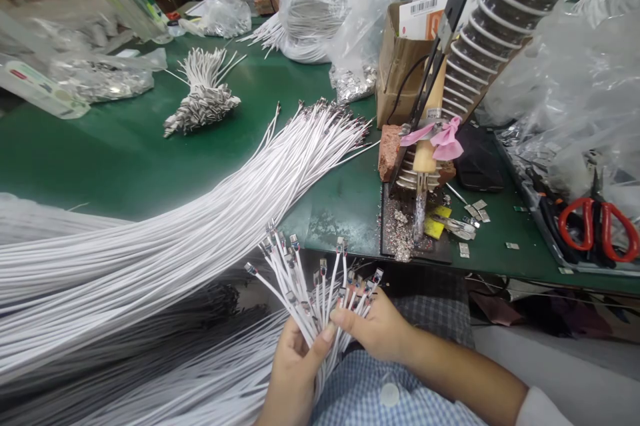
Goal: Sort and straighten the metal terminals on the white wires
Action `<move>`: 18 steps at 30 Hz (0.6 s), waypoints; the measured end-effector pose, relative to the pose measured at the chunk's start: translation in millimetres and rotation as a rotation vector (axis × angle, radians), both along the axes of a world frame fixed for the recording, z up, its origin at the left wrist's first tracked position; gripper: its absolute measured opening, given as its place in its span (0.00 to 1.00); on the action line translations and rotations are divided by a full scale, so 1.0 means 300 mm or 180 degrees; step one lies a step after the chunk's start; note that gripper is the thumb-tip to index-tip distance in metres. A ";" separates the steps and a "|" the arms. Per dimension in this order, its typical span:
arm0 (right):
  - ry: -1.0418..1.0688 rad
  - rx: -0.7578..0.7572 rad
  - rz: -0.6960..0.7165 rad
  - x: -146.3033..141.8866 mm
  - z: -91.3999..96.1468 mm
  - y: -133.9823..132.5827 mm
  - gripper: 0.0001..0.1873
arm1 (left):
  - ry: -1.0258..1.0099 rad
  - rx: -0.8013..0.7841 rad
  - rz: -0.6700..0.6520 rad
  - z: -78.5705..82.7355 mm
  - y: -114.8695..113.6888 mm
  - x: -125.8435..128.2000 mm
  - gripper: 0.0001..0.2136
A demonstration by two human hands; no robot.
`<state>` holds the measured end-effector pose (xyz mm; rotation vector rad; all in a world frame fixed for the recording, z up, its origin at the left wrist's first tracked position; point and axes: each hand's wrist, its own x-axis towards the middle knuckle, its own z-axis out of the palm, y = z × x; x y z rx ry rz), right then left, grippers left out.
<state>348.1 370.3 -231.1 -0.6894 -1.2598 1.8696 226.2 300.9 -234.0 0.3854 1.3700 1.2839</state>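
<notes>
A bunch of white cables (320,299) with small metal connectors on their ends stands up between my hands, over my lap. Around its lower part my left hand (296,366) is closed, thumb pressed against the cables. My right hand (377,329) grips cables at the right side of the same bunch, its thumb pointing left and nearly meeting the left thumb. The connector ends fan out above the fingers. Below, the cables trail off to the lower left. A larger bundle of white cables (210,213) lies across the table just beyond.
On the green table (345,213) a soldering iron (425,153) rests by a brick (389,149), under a ribbed hose (493,19). Red-handled scissors (597,229) lie in a tray at right. A cardboard box (397,66), a tied cable bunch (203,103) and plastic bags (320,13) stand farther back.
</notes>
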 end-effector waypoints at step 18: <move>-0.0142 -0.0219 -0.0072 0.004 -0.016 -0.021 0.15 | 0.0455 0.0049 -0.0622 -0.014 0.001 -0.013 0.08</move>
